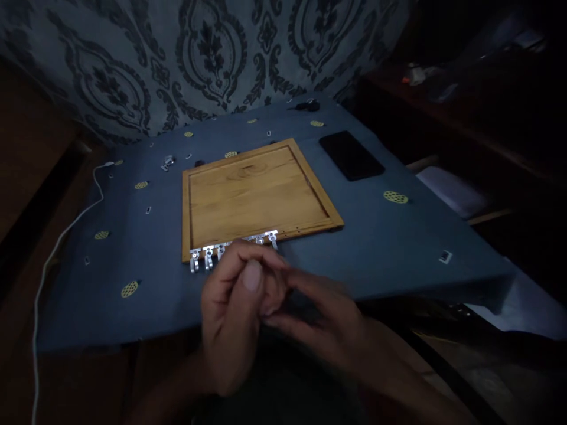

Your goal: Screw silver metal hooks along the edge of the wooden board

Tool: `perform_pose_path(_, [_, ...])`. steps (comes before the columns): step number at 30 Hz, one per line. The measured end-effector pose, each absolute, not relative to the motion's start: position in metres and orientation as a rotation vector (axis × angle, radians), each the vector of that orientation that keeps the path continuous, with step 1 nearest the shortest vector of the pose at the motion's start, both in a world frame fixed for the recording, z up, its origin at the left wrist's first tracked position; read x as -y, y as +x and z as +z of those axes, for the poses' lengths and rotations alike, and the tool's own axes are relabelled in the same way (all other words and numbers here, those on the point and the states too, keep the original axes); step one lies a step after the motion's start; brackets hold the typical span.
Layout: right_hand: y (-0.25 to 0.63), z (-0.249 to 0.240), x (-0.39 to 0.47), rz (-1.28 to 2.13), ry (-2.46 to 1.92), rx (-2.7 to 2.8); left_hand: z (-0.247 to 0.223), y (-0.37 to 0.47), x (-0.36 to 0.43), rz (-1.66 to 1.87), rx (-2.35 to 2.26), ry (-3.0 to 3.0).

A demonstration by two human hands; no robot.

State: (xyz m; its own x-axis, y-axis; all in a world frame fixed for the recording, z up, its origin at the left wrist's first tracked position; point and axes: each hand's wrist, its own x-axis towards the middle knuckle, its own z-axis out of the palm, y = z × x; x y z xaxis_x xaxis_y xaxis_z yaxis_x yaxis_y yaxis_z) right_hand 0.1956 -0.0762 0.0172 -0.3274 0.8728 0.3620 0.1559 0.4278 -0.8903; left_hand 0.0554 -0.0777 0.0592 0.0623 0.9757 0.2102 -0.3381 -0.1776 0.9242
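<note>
My left hand is curled closed in front of the board's near edge, its thumb lying over the bent fingers. Against it, my right hand has its thumb and fingers brought together at the left fingers. Whatever lies between the two hands is hidden. Just beyond them a framed wooden board lies flat on the table. Along its near edge runs a row of silver metal hooks on a strip; my left hand covers part of the row. To the right of the hooks, small dark holes show in the frame.
A blue patterned cloth covers the table. A black phone-like slab lies right of the board, and a dark tool at the back. Small metal pieces lie back left. A white cable hangs over the left edge.
</note>
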Motion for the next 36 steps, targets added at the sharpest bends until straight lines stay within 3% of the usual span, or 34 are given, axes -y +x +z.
perform_pose_path(4, [0.206,0.011,0.085,0.871,-1.045,1.653,0.051,0.037,0.069,1.194,-0.796,1.478])
perform_pose_path(13, [0.237,0.012,0.092,0.815,-1.289,1.295,0.015,0.011,0.026,0.639,-1.461,2.594])
perform_pose_path(36, [0.236,-0.004,0.089,0.779,-1.294,1.343,0.004,0.010,0.017,0.509,-1.531,2.576])
